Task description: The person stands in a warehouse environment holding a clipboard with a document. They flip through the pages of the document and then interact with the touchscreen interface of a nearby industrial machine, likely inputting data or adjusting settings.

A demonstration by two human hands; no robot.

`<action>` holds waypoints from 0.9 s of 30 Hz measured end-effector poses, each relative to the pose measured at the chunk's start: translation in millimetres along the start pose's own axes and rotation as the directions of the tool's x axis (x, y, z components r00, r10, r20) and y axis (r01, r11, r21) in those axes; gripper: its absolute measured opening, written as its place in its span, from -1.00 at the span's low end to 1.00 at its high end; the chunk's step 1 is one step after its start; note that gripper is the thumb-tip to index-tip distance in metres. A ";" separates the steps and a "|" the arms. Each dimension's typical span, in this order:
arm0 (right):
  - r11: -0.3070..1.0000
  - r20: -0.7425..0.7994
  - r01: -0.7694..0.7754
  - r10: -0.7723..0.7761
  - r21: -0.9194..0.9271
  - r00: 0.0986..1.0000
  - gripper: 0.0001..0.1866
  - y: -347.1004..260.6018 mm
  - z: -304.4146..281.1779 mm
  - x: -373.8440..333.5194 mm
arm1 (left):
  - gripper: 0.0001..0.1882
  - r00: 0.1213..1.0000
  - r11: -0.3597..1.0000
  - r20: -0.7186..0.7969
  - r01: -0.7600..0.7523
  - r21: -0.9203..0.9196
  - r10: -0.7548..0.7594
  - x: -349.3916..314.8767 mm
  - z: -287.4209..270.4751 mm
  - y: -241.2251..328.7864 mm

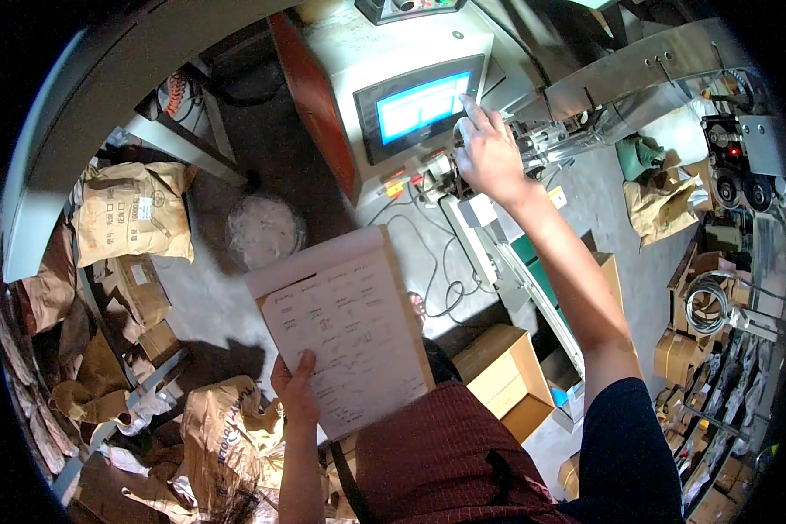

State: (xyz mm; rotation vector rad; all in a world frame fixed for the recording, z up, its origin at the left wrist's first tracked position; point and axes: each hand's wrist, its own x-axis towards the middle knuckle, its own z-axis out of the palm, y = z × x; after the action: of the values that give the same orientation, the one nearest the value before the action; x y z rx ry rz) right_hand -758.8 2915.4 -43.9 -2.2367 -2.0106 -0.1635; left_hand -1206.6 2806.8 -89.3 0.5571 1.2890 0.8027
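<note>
My left hand [296, 389] grips a notebook [349, 349] by its lower left edge, with the thumb lying over the page. Rows of small handwritten notes cover the white page, and a brown backing shows along its right side. My right hand [491, 150] is raised to a machine's touchscreen [421, 106], which glows blue and white. Its index fingertip is at the screen's right edge; whether it presses cannot be made out. The other fingers are partly bent, and I see nothing held in them.
Below the screen are cables [437, 301] on the floor and an open cardboard box [505, 380]. A metal machine arm [637, 74] crosses the upper right. Brown paper sacks [135, 214] lie at the left, with a clear plastic-wrapped round bundle [266, 231] beside them. Shelves of parts line the right.
</note>
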 end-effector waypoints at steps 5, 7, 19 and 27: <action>0.999 -0.001 -0.014 0.014 -0.042 1.000 -0.63 1.6 3.4 4.0 | -0.60 1.000 1.000 -0.007 -0.001 0.031 0.001 1.8 0.6 -2.3; 0.999 -0.012 -0.013 0.012 -0.049 1.000 -0.63 2.5 5.4 3.7 | -0.54 1.000 0.999 0.004 -0.030 0.020 0.030 4.1 -1.3 -5.9; 1.000 -0.008 -0.007 0.007 -0.014 1.000 -0.60 -3.3 -2.6 2.2 | -0.65 1.000 1.000 0.009 -0.017 0.002 0.017 4.3 1.6 -0.2; 0.999 -0.015 -0.024 0.024 -0.039 1.000 -0.55 -2.2 -18.1 9.4 | -0.62 1.000 0.999 0.005 -0.020 0.027 0.020 6.6 6.0 0.1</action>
State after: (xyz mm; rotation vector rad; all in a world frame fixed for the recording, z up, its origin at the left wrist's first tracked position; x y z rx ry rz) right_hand -759.9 2921.8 -24.5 -2.2752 -1.9895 -0.2179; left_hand -1200.3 2812.4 -92.0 0.5941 1.2930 0.8014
